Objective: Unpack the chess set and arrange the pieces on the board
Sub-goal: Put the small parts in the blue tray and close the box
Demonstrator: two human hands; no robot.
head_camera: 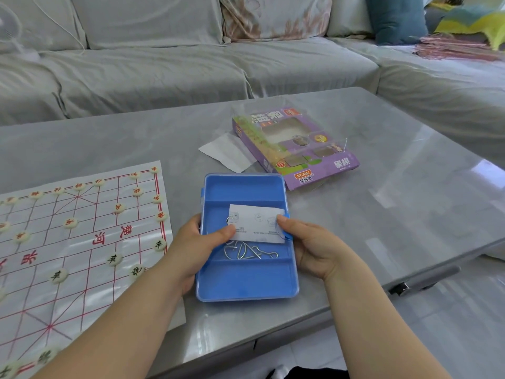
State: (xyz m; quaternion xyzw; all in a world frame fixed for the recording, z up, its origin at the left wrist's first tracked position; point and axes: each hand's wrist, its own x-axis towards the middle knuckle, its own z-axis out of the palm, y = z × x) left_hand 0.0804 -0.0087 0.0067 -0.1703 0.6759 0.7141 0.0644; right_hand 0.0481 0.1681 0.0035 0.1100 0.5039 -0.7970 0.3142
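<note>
Grey cloth-covered sofa (164, 72) is running along the back, teal cushion (396, 20) sitting at its right end; glossy grey stone-look tabletop (382, 214) is carrying everything. White plastic board sheet (82, 269) with red grid is lying flat at left, red 楚河 showing mid-sheet, round cream pieces (58, 275) sitting on its line crossings. Purple windowed box (322, 160) is lying flat beyond, reading XCPAI and 象棋, creased white paper (226, 151) just beside it. Blue rectangular plastic case (246, 283) with three compartments is sitting near the front edge. Left hand (191, 247) and right hand (314, 247) are gripping its sides, thumbs reaching over a printed slip (257, 224) in the middle compartment, bent metal wire loops (246, 251) lying beneath it
</note>
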